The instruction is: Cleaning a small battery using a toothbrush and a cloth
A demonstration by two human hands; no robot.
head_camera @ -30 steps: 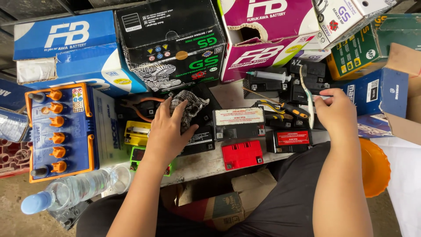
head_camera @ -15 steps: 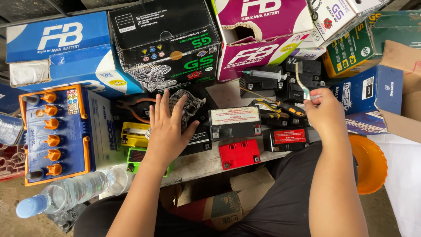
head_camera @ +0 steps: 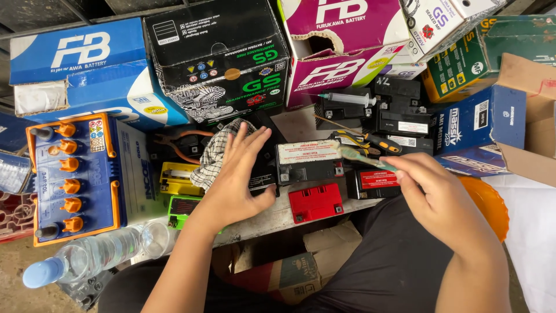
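Far left of the hands: a blue car battery (head_camera: 72,174) with orange caps, and a water bottle (head_camera: 87,255) lying on its side nearer the body.
Just left of the left hand: a yellow small battery (head_camera: 176,177) and a checked cloth (head_camera: 213,155), partly under the fingers.
Left hand (head_camera: 237,179): open, fingers spread flat on a black battery (head_camera: 265,171), thumb at its near edge, pressing rather than gripping.
Between the hands: a white-labelled battery (head_camera: 307,159), with a red battery (head_camera: 315,203) nearer the body.
Toothbrush (head_camera: 362,157): long axis runs left to right. The head points left over the white-labelled battery's right end, and whether the bristles touch it is hard to tell.
Right hand (head_camera: 440,200): closed on the toothbrush handle, fingertips pinching it.
Step, as it looks: bracing the batteries while the brush comes in.
Next move calls for: a steady left palm and bristles turned down onto the top.
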